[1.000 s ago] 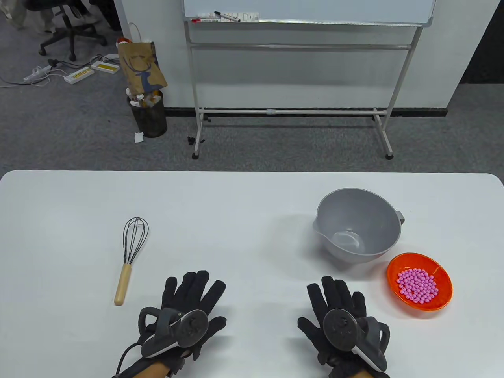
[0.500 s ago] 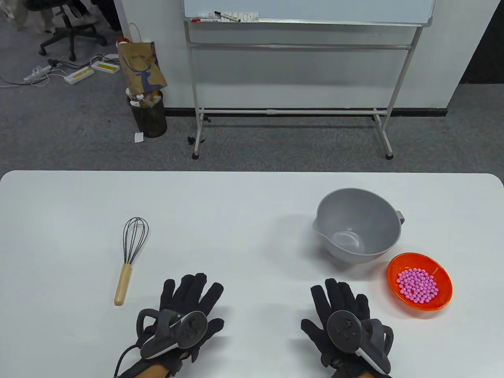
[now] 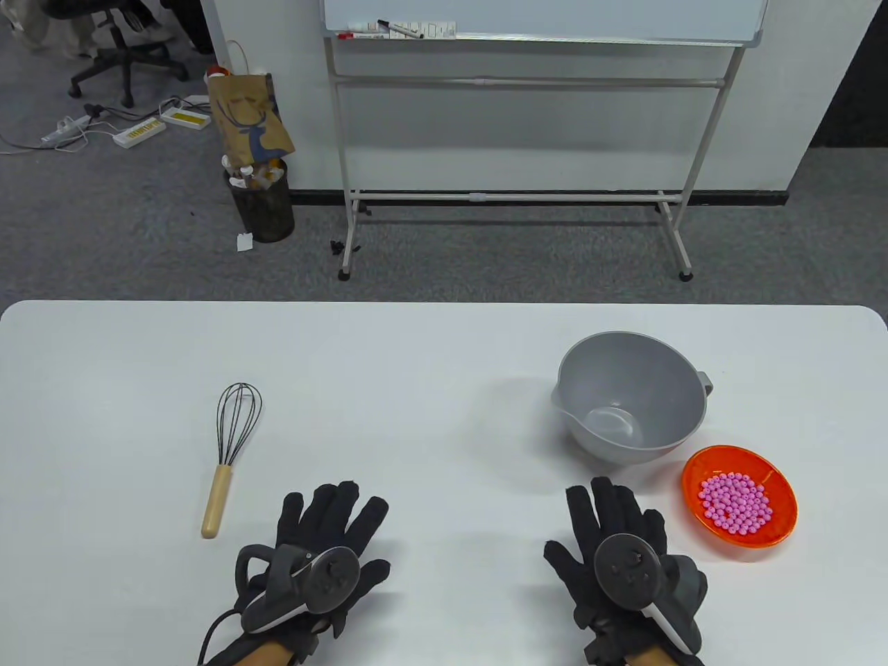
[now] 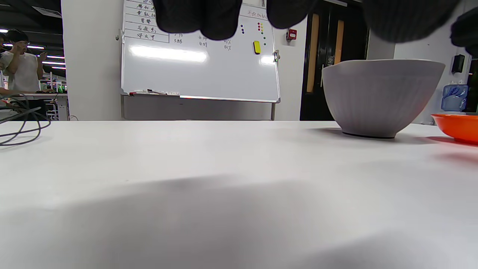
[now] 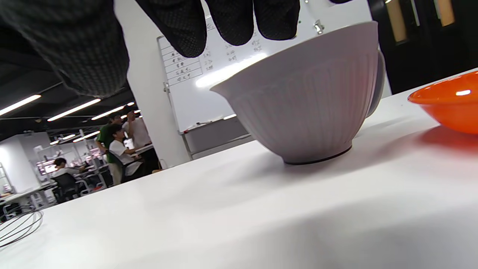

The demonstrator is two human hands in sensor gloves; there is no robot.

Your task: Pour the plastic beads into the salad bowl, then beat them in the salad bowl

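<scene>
White and matte, the table (image 3: 416, 361) carries only four things, and beyond its far edge a grey carpet, a rolling whiteboard (image 3: 541, 17), a wire bin (image 3: 262, 201) with a paper bag (image 3: 248, 118) and some power strips are seen. The grey salad bowl (image 3: 635, 395) is set upright at about 2 o'clock from the table's middle, with nothing in it; the orange dish (image 3: 739, 496) holding the pink plastic beads (image 3: 735, 503) is placed just beside it at 4 o'clock, seemingly so that a short tip over the rim will suffice. The whisk (image 3: 229, 451) is laid flat at 9 o'clock, wooden handle toward the person, well apart from the bowls, probably for the left hand (image 3: 322, 548). That hand is held low over the near edge, fingers spread and straight, gripping nothing. The right hand (image 3: 617, 548) is likewise held flat with fingers apart, just short of the bowl and dish; the pour is judged not yet begun.
</scene>
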